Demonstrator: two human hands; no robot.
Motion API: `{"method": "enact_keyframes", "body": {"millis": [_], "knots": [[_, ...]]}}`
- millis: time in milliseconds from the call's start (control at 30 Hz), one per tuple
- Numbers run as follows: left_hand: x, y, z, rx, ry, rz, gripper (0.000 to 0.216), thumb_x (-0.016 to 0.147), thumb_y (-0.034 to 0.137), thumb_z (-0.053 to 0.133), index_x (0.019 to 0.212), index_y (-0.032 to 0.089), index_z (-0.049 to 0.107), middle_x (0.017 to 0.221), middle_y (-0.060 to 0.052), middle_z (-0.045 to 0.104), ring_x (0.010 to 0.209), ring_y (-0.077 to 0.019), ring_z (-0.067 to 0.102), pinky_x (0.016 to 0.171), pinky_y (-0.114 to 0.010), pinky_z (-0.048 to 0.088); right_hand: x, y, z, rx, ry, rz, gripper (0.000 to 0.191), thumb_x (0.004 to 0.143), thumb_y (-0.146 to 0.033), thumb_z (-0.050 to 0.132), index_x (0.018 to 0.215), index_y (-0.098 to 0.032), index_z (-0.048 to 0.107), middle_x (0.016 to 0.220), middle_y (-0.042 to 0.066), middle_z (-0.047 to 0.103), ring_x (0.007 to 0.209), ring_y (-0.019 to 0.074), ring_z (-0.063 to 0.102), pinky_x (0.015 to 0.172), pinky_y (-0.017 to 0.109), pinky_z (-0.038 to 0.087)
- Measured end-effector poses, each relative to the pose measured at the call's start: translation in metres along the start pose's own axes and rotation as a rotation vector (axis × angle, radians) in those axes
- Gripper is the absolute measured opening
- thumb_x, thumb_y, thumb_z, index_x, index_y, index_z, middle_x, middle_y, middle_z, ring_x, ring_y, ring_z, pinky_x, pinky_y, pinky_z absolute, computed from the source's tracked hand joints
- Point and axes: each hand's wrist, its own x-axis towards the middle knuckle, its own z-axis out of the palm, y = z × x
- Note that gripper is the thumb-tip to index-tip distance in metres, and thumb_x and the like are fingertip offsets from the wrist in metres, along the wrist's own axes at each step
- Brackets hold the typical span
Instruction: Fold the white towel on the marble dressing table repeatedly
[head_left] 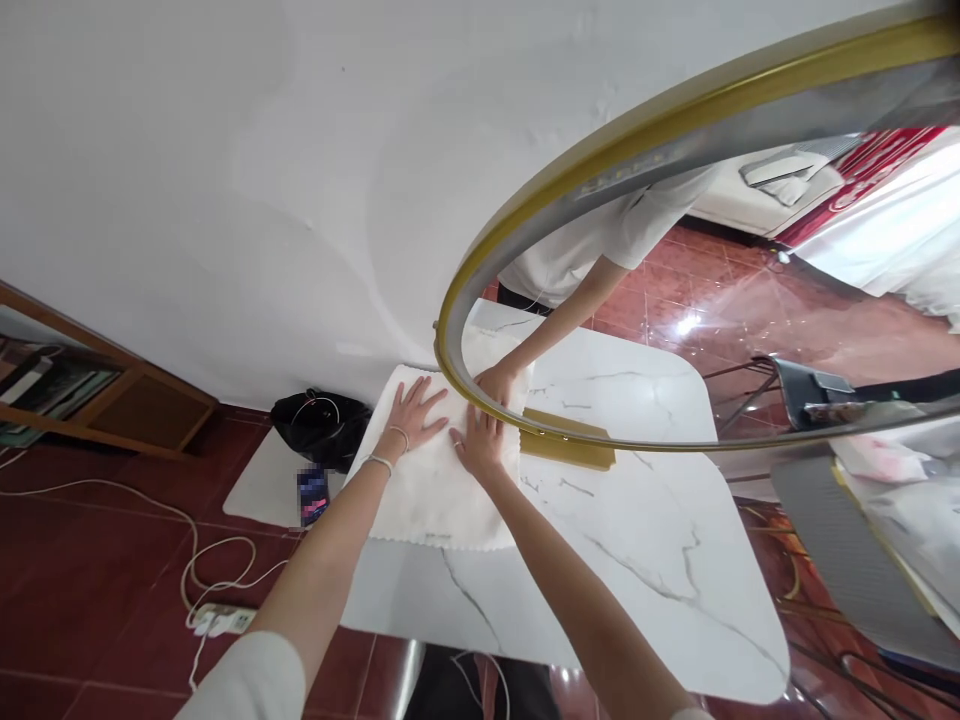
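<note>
A white cloth [427,490] with a scalloped edge lies flat on a white marble table [637,560], pushed up against the wall. My left hand [415,412] lies on the cloth's far part, fingers spread and flat, with bracelets on the wrist. My right hand [478,440] rests flat on the cloth beside it, fingers stretched toward the gold rim of a round mirror [540,210]. The mirror stands on the table on a gold base [568,447] and reflects an arm and hand reaching to the cloth.
A black bag [321,425] and a phone [313,493] lie on a low white surface left of the table. A power strip [221,620] with white cables sits on the red tiled floor. A wooden shelf [105,400] stands at far left. A chair and cluttered surface are at right.
</note>
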Motion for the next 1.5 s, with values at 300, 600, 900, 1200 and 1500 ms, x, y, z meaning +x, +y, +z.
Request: {"method": "enact_keyframes", "body": {"millis": [300,600,900,1200,1500], "knots": [[-0.109,0.043,0.017,-0.014,0.189,-0.38,0.062,0.091,0.05,0.04,0.146,0.022,0.035,0.158,-0.01,0.021,0.145,-0.0322,0.016,0.117,-0.054,0.013,-0.035,0.001,0.002,0.067,0.104,-0.108,0.063,0.096,-0.042,0.037,0.148,-0.008,0.028,0.154,0.022,0.025,0.145,0.0325,0.013,0.114,0.055,0.014],[-0.138,0.047,0.017,0.056,0.157,-0.332,0.067,0.089,0.055,0.043,0.147,0.023,0.033,0.158,-0.012,0.018,0.146,-0.0307,0.012,0.116,-0.054,0.013,-0.065,-0.008,0.005,0.088,0.17,-0.109,0.058,0.094,-0.034,0.039,0.146,-0.007,0.031,0.154,0.023,0.023,0.145,0.0296,0.013,0.113,0.053,0.017],[-0.059,0.007,0.008,-0.014,0.118,-0.268,0.065,0.087,0.057,0.047,0.142,0.023,0.041,0.157,-0.009,0.025,0.145,-0.0309,0.016,0.117,-0.054,0.013,0.021,-0.01,0.015,0.156,0.014,0.024,0.062,0.091,-0.039,0.042,0.144,-0.007,0.034,0.147,0.024,0.035,0.141,0.0379,0.019,0.109,0.06,0.014],[-0.154,0.025,0.009,0.001,0.235,-0.319,0.056,0.093,0.046,0.035,0.141,0.019,0.042,0.152,-0.01,0.036,0.142,-0.0276,0.028,0.116,-0.049,0.022,-0.086,-0.022,-0.002,0.18,0.022,-0.266,0.041,0.088,-0.011,0.041,0.124,-0.017,0.059,0.128,0.011,0.057,0.124,0.0232,0.044,0.11,0.044,0.033],[-0.27,0.054,0.021,0.102,0.367,-0.36,0.067,0.093,0.04,0.033,0.152,0.024,0.006,0.158,-0.01,0.018,0.145,-0.0312,0.017,0.116,-0.056,0.017,-0.185,-0.044,-0.042,0.294,-0.193,-0.657,0.095,0.079,-0.067,0.057,0.152,-0.026,0.011,0.159,0.014,-0.003,0.145,0.0391,0.005,0.113,0.063,0.014]]}}
